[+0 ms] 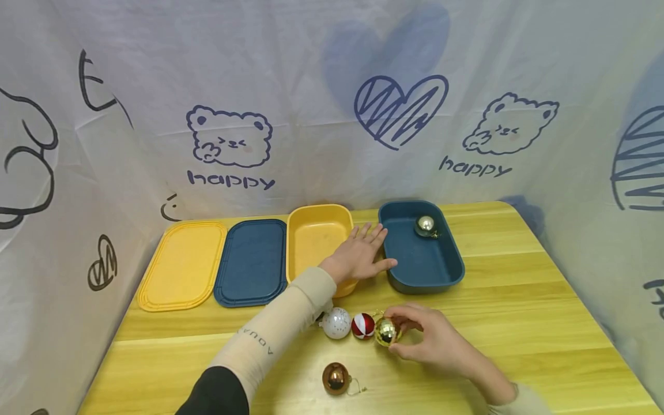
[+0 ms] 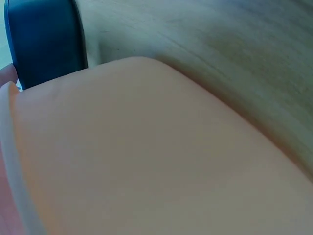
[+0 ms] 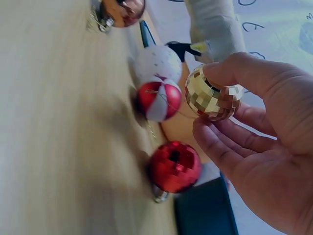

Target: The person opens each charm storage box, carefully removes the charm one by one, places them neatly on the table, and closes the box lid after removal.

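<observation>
My right hand (image 1: 433, 340) pinches a gold faceted Christmas ball (image 1: 387, 331) between thumb and fingers. In the right wrist view the gold ball (image 3: 212, 95) appears raised off the wood. Beside it lie a red-and-white ball (image 1: 362, 326) and a white speckled ball (image 1: 336, 323). A red faceted ball (image 3: 175, 167) shows in the right wrist view, hidden by the hand from the head camera. With fingers spread, my left hand (image 1: 360, 253) reaches across the yellow box (image 1: 311, 245), fingertips at the left rim of the dark blue box (image 1: 415, 268).
A pale gold ball (image 1: 426, 226) lies inside the blue box. Nearer the front is a copper ball (image 1: 336, 378) with a string loop. Flat on the left side are a yellow lid (image 1: 183, 265) and a blue lid (image 1: 252, 262). A printed white cloth (image 1: 311, 138) surrounds the table.
</observation>
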